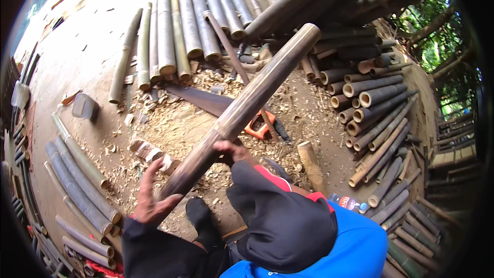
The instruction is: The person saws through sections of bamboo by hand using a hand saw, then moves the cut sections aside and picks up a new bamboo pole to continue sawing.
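While both hands grip the long bamboo pole (242, 110), left hand (152, 195) wrapped at its near end and right hand (234, 150) higher up, it slants above the shaving-strewn floor (175, 123). It looks mid-positioning; a handsaw (216, 105) lies beneath, cut bamboo stacks (375, 108) beyond.

We see a bare dirt floor (87, 51) littered with pale wood shavings (170, 128), daylight bright at upper left. Cut bamboo poles lie in rows at the top (180, 25) and lower left (77, 185), with a bigger stack on the right (381, 103). Green trees (437, 36) show beyond at far right.
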Available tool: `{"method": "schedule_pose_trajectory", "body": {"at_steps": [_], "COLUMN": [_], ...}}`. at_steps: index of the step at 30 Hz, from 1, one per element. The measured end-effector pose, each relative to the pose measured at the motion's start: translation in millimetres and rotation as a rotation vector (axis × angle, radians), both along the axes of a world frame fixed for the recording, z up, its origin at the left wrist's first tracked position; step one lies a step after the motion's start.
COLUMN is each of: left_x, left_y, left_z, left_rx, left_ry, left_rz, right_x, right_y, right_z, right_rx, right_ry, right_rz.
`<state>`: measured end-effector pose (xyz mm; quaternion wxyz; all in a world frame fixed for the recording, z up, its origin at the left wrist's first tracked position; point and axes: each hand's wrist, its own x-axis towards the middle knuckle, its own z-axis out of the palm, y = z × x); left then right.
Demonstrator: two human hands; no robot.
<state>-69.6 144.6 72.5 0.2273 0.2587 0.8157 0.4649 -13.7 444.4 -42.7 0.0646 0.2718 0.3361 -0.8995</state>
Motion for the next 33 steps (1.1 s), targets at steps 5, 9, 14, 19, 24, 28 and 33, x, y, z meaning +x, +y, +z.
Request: {"method": "schedule_pose_trajectory", "body": {"at_steps": [5, 9, 14, 19, 24, 28, 33], "left_x": [24, 41, 8, 15, 19, 15, 17], "left_y": [-147, -118, -61, -34, 2, 24, 23], "left_z": [-73, -80, -72, -69, -34, -1, -11], "left_rx": [-0.326, 0.174, 0.371, 0.681, 0.589, 0.575, 0.524], "left_ry": [-0.096, -0.514, -0.469, -0.517, -0.186, 0.004, -0.021], "left_rz": [0.302, 0.615, 0.563, 0.497, 0.418, 0.344, 0.425], "right_x": [-9, -15, 3, 5, -2, 1, 6], "right_y": [110, 133, 157, 153, 185, 209, 228], "right_z": [10, 7, -6, 2, 11, 18, 14], "right_rx": [0.184, 0.180, 0.128, 0.234, 0.326, 0.220, 0.167], "right_ry": [0.052, 0.040, -0.015, -0.082, -0.082, 0.087, 0.065], "right_rz": [-0.220, -0.327, -0.297, -0.380, -0.584, -0.565, -0.617]}}
